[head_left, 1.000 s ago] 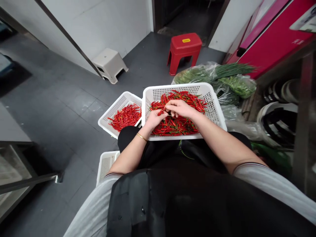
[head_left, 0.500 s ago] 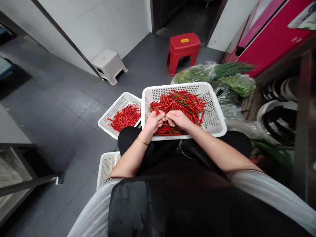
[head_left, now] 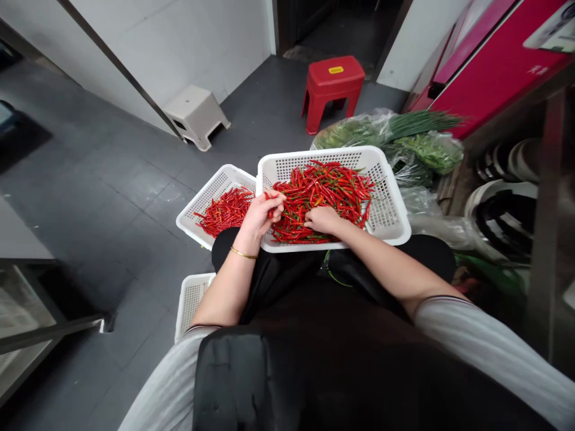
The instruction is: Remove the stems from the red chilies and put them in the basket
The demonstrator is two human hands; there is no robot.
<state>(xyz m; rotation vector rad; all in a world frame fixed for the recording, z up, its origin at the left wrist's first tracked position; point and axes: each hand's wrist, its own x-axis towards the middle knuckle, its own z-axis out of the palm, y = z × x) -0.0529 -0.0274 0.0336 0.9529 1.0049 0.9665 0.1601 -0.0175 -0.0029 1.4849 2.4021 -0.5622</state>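
On my lap rests a white perforated basket (head_left: 335,154) with a heap of red chilies (head_left: 336,185), many with green stems. My left hand (head_left: 263,211) is closed around a red chili (head_left: 270,214) above the basket's left side; bits of red show at its fingers. My right hand (head_left: 324,219) is down at the chilies, its fingers curled and pointing left. What its fingertips hold, if anything, is hidden. To the left, a second white basket (head_left: 188,226) holds red chilies (head_left: 224,211) that show little or no green.
Another white basket (head_left: 186,305) stands lower left on the grey tiled floor. A white stool (head_left: 195,114) and a red stool (head_left: 335,81) are ahead. Bagged green vegetables (head_left: 359,133) lie beyond the lap basket, and stacked dark and white containers (head_left: 507,218) stand at the right.
My hands were together over the chilies and have come apart. The left has moved left with a red chili; the right has dropped slightly toward the heap.
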